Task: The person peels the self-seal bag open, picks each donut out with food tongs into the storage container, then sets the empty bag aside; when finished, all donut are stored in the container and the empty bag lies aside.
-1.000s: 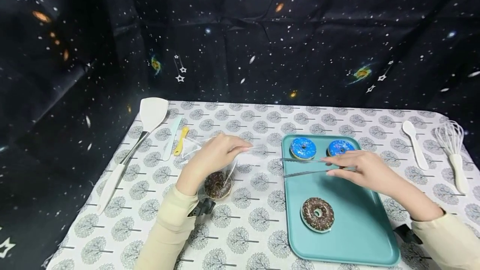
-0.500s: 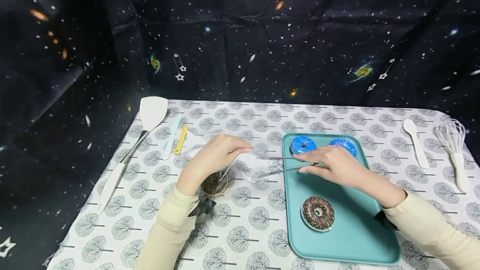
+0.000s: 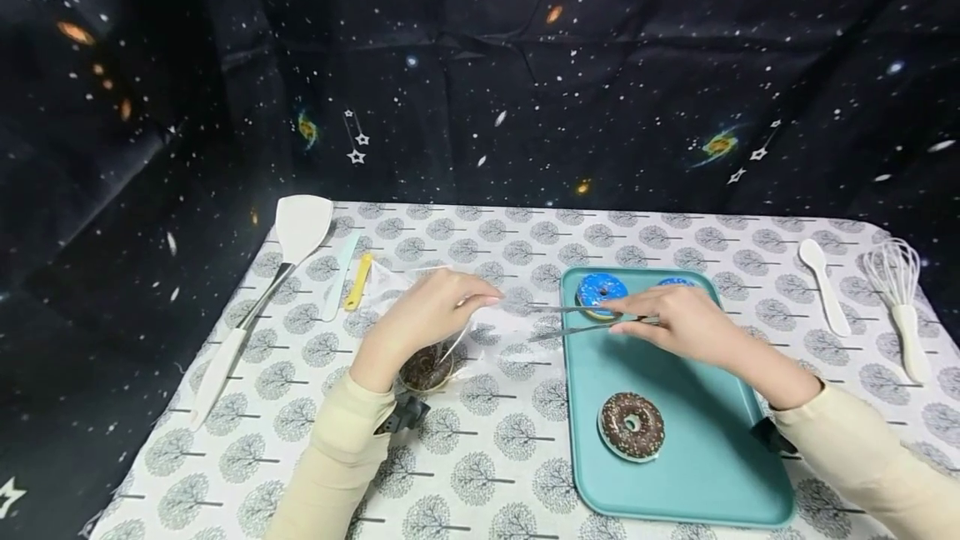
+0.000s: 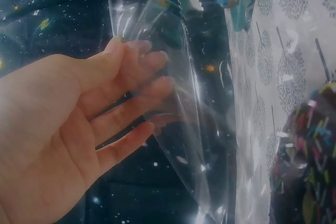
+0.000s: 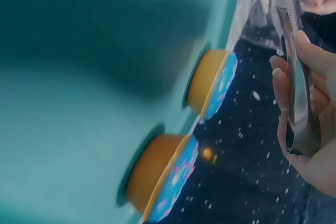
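Observation:
My left hand (image 3: 427,307) pinches the edge of a clear plastic bag (image 4: 181,93) between thumb and fingers. Low in the bag lies a chocolate donut (image 3: 424,371) with sprinkles, partly behind that hand. Metal tongs (image 5: 300,98) are held in my right hand (image 3: 686,319), their arms apart and nothing between them. Their serrated tips point left, at the mouth of the bag. Under the right forearm is a teal tray (image 3: 697,457), where another chocolate donut (image 3: 647,432) sits at the front. Two blue-iced donuts, one left (image 3: 596,300) and one right (image 3: 675,281), lie at its back.
On the left of the patterned cloth lie a white spatula (image 3: 303,227), a pale blue knife (image 3: 341,273) and a yellow-handled utensil (image 3: 358,282). A white spoon (image 3: 823,286) and a whisk (image 3: 903,307) lie at the right. A dark starry curtain (image 3: 480,90) hangs behind.
My right hand has moved left with the tongs, bringing their tips to the bag, and lately back slightly right. The left hand keeps its grip; the bagged donut has shifted slightly left.

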The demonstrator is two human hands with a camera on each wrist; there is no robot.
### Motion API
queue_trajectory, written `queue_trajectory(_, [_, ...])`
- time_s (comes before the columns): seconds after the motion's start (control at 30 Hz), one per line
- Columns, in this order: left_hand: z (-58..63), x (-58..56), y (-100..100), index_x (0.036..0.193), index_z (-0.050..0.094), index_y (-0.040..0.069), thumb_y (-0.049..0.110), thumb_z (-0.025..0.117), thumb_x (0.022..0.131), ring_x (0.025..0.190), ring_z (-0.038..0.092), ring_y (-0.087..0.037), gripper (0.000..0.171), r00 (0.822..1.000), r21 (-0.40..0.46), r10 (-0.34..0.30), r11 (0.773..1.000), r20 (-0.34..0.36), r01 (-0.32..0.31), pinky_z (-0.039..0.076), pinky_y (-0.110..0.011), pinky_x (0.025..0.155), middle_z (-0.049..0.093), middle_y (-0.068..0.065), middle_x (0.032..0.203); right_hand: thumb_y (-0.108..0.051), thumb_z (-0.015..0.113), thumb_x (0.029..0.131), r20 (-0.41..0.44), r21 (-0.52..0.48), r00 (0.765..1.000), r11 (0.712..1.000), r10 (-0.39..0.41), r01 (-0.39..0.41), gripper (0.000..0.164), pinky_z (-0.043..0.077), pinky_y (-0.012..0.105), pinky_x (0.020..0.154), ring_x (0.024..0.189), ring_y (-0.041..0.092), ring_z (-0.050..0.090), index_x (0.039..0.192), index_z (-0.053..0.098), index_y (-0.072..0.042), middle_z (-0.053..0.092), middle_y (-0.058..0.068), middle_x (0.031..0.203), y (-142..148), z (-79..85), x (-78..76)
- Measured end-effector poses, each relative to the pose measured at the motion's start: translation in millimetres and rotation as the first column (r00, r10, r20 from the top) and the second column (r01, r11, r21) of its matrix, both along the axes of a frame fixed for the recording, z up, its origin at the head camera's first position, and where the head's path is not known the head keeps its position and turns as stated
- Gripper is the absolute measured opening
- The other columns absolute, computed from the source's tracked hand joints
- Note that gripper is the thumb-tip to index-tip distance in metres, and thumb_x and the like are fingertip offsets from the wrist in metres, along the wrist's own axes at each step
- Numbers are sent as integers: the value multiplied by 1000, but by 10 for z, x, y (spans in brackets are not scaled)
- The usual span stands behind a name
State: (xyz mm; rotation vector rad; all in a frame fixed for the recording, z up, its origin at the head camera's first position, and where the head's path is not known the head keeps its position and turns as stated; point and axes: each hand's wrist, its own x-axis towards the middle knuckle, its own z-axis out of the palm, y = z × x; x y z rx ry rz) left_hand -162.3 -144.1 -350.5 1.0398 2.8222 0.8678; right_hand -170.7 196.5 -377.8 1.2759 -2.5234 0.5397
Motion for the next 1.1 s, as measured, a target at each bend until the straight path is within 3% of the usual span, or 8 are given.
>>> queue_trajectory(0.27, [-28,9,10,108,70,13,22,57,94,99,65,-11,21,1000,15,3,1000,-26,-3,50,-25,92,70,0,106,-35,72,80,23,42,998,998,55,-56,41,54,25,63,75,8,65,118,66,-20,70,-2,106,-375,-32,17])
queue_trajectory(0.47, [-22,2,15,106,70,12,24,57,94,99,65,-13,22,997,24,16,1000,-71,-14,50,-27,93,70,0,105,-39,70,81,91,108,994,992,61,-71,43,56,30,71,80,10,65,118,66,-17,69,0,108,-630,-109,45])
queue_trajectory(0.63, [-8,6,18,106,70,13,24,57,94,99,65,-13,21,997,33,25,999,-67,-23,50,-28,93,70,1,105,-40,68,83,152,149,987,986,55,-78,44,53,27,68,76,7,63,119,65,-16,69,-2,106,-783,-146,51])
queue_trajectory(0.8, [3,-1,21,105,70,13,22,57,94,97,66,-13,20,997,50,37,998,-66,-33,50,-28,92,70,0,104,-37,68,84,202,128,974,983,105,-132,45,49,20,59,67,3,57,120,64,-12,69,0,100,-845,-110,7])
queue_trajectory(0.97, [18,-11,14,107,70,13,24,56,94,99,65,-14,22,996,48,55,998,-73,-51,50,-30,94,70,1,106,-30,70,84,279,82,949,981,145,-174,44,51,22,61,67,3,55,121,63,-8,70,3,98,-795,-72,-97])
queue_trajectory(1.1, [31,-10,10,106,71,15,27,56,95,99,65,-13,22,993,33,86,996,-79,-84,50,-31,93,70,3,104,-31,68,85,303,81,943,982,139,-171,44,51,22,62,67,1,53,122,62,-7,69,2,96,-777,-89,-166])
